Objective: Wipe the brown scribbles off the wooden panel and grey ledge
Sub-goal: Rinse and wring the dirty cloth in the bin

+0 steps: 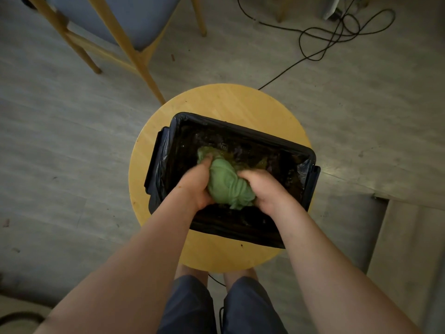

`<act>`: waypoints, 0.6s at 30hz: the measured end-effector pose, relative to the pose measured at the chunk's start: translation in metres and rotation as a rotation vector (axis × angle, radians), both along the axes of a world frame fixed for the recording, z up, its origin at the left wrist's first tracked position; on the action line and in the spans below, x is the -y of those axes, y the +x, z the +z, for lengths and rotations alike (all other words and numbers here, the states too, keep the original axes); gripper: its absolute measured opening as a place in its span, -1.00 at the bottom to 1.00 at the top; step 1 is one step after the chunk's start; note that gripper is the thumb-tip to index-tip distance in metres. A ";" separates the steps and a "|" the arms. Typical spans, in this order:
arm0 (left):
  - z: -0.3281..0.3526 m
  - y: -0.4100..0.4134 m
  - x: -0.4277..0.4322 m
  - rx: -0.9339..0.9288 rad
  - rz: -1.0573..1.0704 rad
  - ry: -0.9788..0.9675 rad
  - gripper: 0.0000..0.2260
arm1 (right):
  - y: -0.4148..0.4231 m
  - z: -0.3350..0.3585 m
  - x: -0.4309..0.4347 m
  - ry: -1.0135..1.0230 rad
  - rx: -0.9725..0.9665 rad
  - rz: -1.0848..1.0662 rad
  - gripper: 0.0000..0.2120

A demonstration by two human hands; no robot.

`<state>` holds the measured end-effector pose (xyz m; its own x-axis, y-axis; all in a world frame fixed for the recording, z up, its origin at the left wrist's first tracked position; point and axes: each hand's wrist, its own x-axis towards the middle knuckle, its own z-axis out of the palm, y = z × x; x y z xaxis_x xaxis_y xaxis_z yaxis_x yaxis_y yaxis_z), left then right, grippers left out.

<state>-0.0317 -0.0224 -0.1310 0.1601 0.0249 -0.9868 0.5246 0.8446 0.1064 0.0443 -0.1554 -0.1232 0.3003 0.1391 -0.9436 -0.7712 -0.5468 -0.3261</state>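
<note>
One green cloth (226, 186) sits bunched between our left hand (192, 186) and right hand (262, 189), fingers (248, 175) curled tight round it, over one black tub (240, 131).

The crumpled green cloth (224, 182) is partly covered on both sides, its left by the left hand (195, 182) and its right by the right hand (262, 189). The left hand's fingers are smeared by blur. Inside the rectangular bin lined with black plastic (240, 131), the dark wet bottom is too dim to make out. The forearms hide part of the bin's near wall and of the round wooden table (216, 102). The top edge cuts off the wooden chair with a grey seat (134, 22).
</note>
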 end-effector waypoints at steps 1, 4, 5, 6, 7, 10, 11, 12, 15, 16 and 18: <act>0.000 -0.001 -0.003 0.003 0.003 -0.008 -0.59 | -0.001 -0.001 0.000 0.039 -0.021 -0.130 -0.81; -0.001 -0.006 -0.015 -0.025 -0.041 0.100 -0.66 | 0.000 0.001 0.005 0.042 0.053 -0.410 -0.75; -0.004 -0.008 -0.018 -0.034 -0.070 0.146 -0.68 | 0.000 0.002 0.007 0.003 0.108 -0.446 -0.72; -0.006 -0.010 -0.021 -0.039 -0.100 0.184 -0.70 | 0.000 0.000 0.009 -0.061 0.163 -0.442 -0.68; -0.006 -0.011 -0.022 -0.034 -0.120 0.209 -0.72 | 0.000 -0.003 0.012 -0.140 0.215 -0.400 -0.65; -0.007 -0.011 -0.021 -0.021 -0.192 0.238 -0.75 | -0.003 -0.005 0.009 -0.293 0.336 -0.229 -0.59; -0.006 -0.011 -0.018 -0.020 -0.222 0.231 -0.74 | -0.004 -0.005 0.005 -0.271 0.316 -0.177 -0.51; -0.005 -0.010 -0.016 -0.018 -0.250 0.208 -0.74 | -0.007 -0.004 0.000 -0.230 0.265 -0.107 -0.40; -0.001 -0.006 -0.009 0.013 -0.268 0.072 -0.72 | -0.019 -0.002 -0.011 -0.100 0.146 0.125 -0.22; -0.001 -0.005 -0.007 0.040 -0.264 0.030 -0.69 | -0.023 -0.003 -0.014 -0.058 0.150 0.170 -0.28; -0.003 -0.006 -0.003 0.129 -0.276 -0.004 -0.67 | -0.030 -0.005 -0.015 0.026 0.227 0.222 -0.59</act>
